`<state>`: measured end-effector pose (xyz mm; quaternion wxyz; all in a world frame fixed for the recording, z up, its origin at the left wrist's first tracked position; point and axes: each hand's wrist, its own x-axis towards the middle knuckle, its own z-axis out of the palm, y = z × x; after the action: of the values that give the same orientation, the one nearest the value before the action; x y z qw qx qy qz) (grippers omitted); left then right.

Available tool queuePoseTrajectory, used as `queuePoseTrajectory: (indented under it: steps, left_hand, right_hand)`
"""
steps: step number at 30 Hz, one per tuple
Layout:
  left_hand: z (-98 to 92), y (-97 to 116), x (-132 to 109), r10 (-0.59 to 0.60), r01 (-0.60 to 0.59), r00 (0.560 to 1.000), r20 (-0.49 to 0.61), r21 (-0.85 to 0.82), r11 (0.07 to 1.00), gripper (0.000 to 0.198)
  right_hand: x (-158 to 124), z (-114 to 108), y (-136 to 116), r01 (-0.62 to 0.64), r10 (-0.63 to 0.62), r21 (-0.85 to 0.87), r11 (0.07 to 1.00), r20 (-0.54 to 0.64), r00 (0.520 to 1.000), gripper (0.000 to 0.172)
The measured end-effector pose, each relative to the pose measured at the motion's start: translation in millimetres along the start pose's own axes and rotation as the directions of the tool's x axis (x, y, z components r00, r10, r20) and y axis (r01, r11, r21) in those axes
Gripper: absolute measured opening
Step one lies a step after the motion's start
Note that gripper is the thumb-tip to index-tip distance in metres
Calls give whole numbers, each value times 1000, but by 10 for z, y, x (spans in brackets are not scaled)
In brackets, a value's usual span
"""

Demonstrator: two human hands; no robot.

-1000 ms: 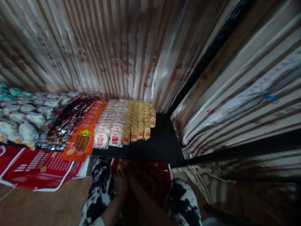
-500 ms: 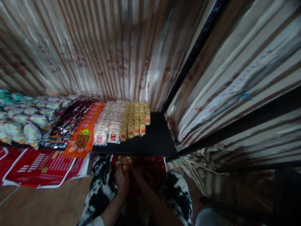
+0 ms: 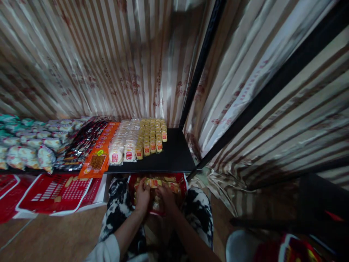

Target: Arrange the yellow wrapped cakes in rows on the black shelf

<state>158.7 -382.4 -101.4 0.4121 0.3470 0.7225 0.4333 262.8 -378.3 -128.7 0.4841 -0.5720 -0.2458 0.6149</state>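
Over a red basket (image 3: 185, 179) between my knees, both hands are close together. My left hand (image 3: 143, 196) grips one end of a small yellow snack packet (image 3: 154, 183) with a red label. Around its other end are the fingers of my right hand (image 3: 167, 195). More yellow packets (image 3: 174, 187) lie loose in the basket below and beside the hands. Above, on a black shelf (image 3: 174, 156), similar yellow packets (image 3: 152, 136) stand in tight rows, beside rows of clear-wrapped white round snacks (image 3: 122, 143).
An orange snack bag (image 3: 99, 151), dark shiny packets (image 3: 81, 145) and white bags (image 3: 45, 156) fill the shelf's left. Red baskets (image 3: 57, 194) stand below it. Black frame posts (image 3: 200, 65) and striped curtains (image 3: 109, 54) enclose the back and right. A stool-like pale object (image 3: 240, 245) is lower right.
My view has shifted, showing more of the basket. My hands, earlier lower among the packets near the shelf's edge, now have a yellow snack packet between them.
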Motion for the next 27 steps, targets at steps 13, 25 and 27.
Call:
queuePoseTrajectory:
  steps: [13,25,27]
  left_hand:
    - [122,955,112,415,-503,821,393,150,851,47]
    - [744,1234,330,453,-469,868,202,35,883,46]
    - [872,1204,373,399,-413,889,227,16,911,42]
  right_hand:
    - [-5,-323,-982,633,-561,-614,471,345,752,35]
    - [832,-281,-1333,535,-607,-521,665,39,793,34]
    - [1037,-241,-1352,532,-619,-529,661,16,785,33]
